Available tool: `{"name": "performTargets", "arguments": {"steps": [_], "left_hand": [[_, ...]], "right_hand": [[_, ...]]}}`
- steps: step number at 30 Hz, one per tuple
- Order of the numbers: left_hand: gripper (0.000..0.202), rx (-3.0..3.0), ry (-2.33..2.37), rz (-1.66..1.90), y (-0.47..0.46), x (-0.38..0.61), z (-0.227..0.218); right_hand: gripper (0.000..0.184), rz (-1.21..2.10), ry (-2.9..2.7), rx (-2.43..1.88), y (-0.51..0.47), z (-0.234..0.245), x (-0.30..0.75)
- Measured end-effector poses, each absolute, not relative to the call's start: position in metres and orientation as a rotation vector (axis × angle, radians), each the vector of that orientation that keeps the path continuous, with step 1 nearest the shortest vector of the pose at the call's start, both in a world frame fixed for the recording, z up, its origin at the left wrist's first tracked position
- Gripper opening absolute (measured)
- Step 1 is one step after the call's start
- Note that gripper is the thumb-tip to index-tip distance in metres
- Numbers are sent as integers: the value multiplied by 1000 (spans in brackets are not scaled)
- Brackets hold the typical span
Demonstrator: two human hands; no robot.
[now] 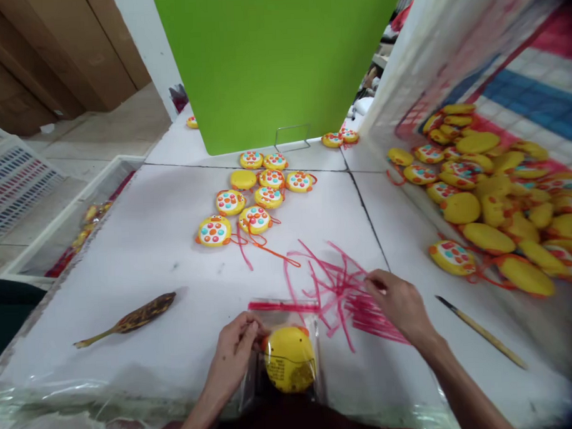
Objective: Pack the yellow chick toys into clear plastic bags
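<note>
A yellow toy (291, 359), its back turned up with small dark print on it, lies in a clear plastic bag (276, 316) with a pink strip along its top, at the table's near edge. My left hand (235, 342) is closed, thumb and fingers pinched at the bag's left side beside the toy. To the right, my right hand (402, 303) is closed in a pinch at the edge of a loose pile of thin pink strips (337, 278). Its fingertips seem to hold one strip. More pink strips (371, 318) lie side by side below that hand.
Several yellow toys with coloured buttons (255, 220) stand mid-table, orange cords trailing. A heap of them (494, 191) fills the right side. A spotted banana (144, 313) lies left, a thin brush-like stick (482, 333) right. A green board (281, 64) stands behind.
</note>
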State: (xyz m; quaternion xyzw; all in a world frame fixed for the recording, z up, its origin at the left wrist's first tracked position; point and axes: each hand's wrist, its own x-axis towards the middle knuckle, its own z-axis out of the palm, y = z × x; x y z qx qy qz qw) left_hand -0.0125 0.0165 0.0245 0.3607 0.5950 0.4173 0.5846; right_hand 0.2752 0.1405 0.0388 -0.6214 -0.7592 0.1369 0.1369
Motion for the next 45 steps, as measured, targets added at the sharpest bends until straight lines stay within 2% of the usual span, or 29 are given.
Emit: {"name": "performTargets", "arguments": {"steps": [5,10,11,13,15,16,21,26,29,31,33,39,45], "left_hand": [[24,724,1363,965,16,-12,28],[25,702,1381,943,17,-13,30],[24,710,1382,945,17,-13,29],[23,726,1382,952,18,-13,28],[23,737,1375,959,17,-13,26],[22,739,1371,964,17,-13,25],[22,719,1348,981,15,-14,21],[21,675,1325,999,13,-15,22],[21,662,1329,1001,13,-14,24],[21,673,1335,999,14,-14,25],[21,693,1333,997,13,-14,24],[20,695,1327,1014,10,-15,21],[19,693,1282,1047,7,-13,24]], "right_hand": [[26,313,-2094,-2072,134,45,322],[31,1077,-2237,-1818,126,63,352],[35,1055,-2217,-1819,125,66,359],[43,708,-2153,-1898,122,70,367],[45,400,-2068,-1894,118,74,363],[43,383,-2045,-1840,116,76,355],[21,747,-2063,-1640,109,95,304],[29,1188,-2148,-1556,113,110,309],[35,1247,-2102,-1436,115,98,313],[34,1014,-2095,-1527,111,85,305],[32,953,-2087,-1567,105,73,289],[18,1197,-2091,-1460,92,61,243],[16,1499,-1955,-1388,90,38,208]]}}
